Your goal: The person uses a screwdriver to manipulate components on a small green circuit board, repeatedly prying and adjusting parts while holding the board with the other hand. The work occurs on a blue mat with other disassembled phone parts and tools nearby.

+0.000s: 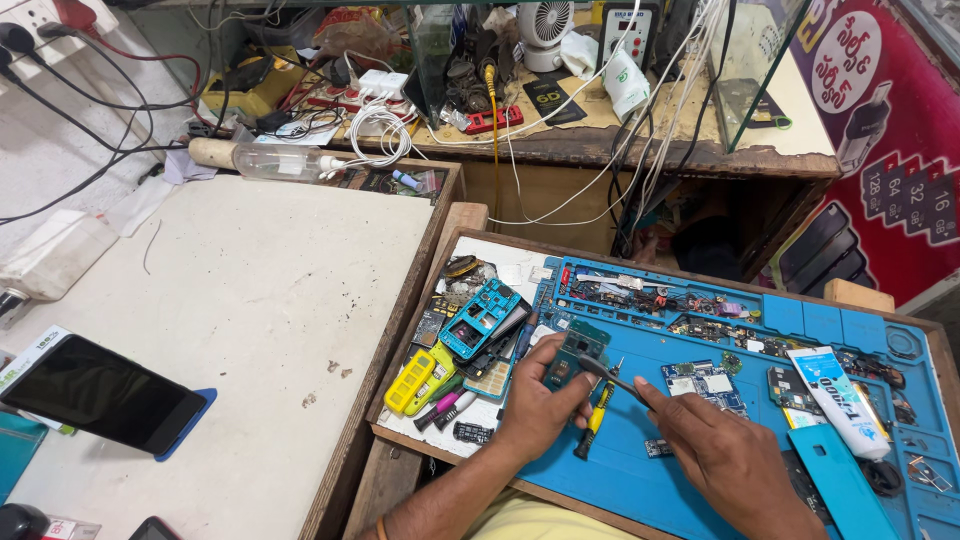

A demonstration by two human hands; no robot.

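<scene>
**Me:** Sitting at my desk, I look down at it. The biggest thing near my hands is the blue mat (700,470). It covers most of the wooden tray (455,240) on the right side of the desk.

**Friend:** What is on the left side?

**Me:** A wide pale tabletop (250,290). A black phone (100,392) lies near its left edge, leaning a bit.

**Friend:** And your hands?

**Me:** Both are over the front edge of the mat. My left hand (540,405) is closed around a small green board (575,355). I hold it up, just above the mat. My right hand (725,455) pinches thin metal tweezers (610,377). The tips reach to the board.

**Friend:** Are the tips touching it?

**Me:** They look like they are, but it is too small for me to be sure.

**Friend:** What lies under your hands?

**Me:** A yellow and black screwdriver (597,420), flat on the mat between my two hands. Another board with a silver square (705,385) lies just past my right hand. A white tube (840,400) lies near the right edge of the mat.

**Friend:** How far have you got?

**Me:** I think I am in the middle. A blue phone frame (480,317) and a yellow piece (412,380) lie open at the left edge of the tray, and lots of tiny parts sit along the back edge of the mat. So the taking apart looks done. The board is still out in my hand. Nothing is put back together yet.
</scene>
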